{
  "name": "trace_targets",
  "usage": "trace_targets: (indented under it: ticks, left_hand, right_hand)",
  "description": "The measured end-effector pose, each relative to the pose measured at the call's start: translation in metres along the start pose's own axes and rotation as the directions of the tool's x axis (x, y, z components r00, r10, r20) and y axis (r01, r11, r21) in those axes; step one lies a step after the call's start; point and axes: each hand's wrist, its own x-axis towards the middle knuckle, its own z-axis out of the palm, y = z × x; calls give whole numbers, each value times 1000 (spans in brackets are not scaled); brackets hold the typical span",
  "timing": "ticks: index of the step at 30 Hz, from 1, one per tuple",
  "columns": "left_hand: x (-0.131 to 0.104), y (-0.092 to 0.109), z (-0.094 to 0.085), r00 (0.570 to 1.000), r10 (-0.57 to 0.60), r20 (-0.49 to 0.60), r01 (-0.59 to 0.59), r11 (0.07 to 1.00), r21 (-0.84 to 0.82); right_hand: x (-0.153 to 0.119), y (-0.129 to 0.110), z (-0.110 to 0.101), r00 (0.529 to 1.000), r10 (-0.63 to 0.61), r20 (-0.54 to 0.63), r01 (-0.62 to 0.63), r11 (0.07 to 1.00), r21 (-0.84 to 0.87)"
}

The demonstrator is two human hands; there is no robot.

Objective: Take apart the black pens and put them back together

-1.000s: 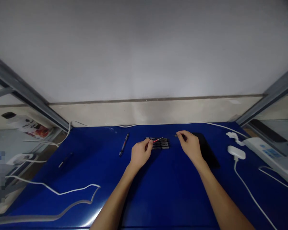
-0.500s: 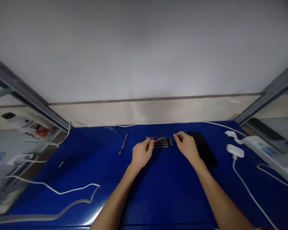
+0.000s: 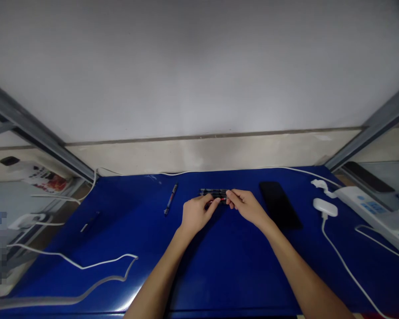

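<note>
My left hand [image 3: 195, 214] is closed, thumb and fingers pinching a thin red pen refill [image 3: 222, 200], of which only a short stretch shows. Against its right end my right hand [image 3: 248, 205] is closed too, fingertips gathered around it. Whether a small part also sits in the right fingers, I cannot tell. Just beyond both hands lie several dark pens [image 3: 213, 191] side by side, partly covered by the fingers. To the left, a single pen [image 3: 170, 199] rests on the blue tabletop [image 3: 226, 274] at a slant.
A black phone [image 3: 279, 204] lies right of my hands. Farther right are a white charger case [image 3: 325, 208] on a cable and a white power strip [image 3: 374, 212]. At left, a dark pen-like piece [image 3: 90, 221] and a white cable [image 3: 109, 263] lie on the table. A wall [image 3: 199, 153] rises behind.
My right hand has moved left, away from the phone, and its fingers now meet the refill's end at my left hand. My left hand has stayed nearly in place.
</note>
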Motion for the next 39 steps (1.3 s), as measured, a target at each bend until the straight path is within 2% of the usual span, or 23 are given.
trace_targets:
  ticks: [4,11,20,25,32,39]
  left_hand:
    - [0,-1,-2,1000,13,-9,-12,1000,13]
    - [5,-11,-7,996,-68,-54,69,998,5]
    - [7,-19,-4,984,-137,-115,122,984,-132]
    - [7,-19,-4,984,-135,-113,116,980,-161]
    - [10,-24,-3,979,-171,-111,136,953,-269]
    - [9,-24,-2,980,-175,-94,138,941,-309]
  right_hand:
    - [1,3,-1,999,-47,1,47,999,3]
    - [6,15,-2,999,-17,-51,26,985,170]
    - [3,7,-7,994,34,-107,-20,992,126]
    - [2,5,-7,995,40,-96,-32,996,84]
    - [5,9,-6,994,1,-109,16,988,153]
    - [3,5,-8,996,19,-87,-11,995,97]
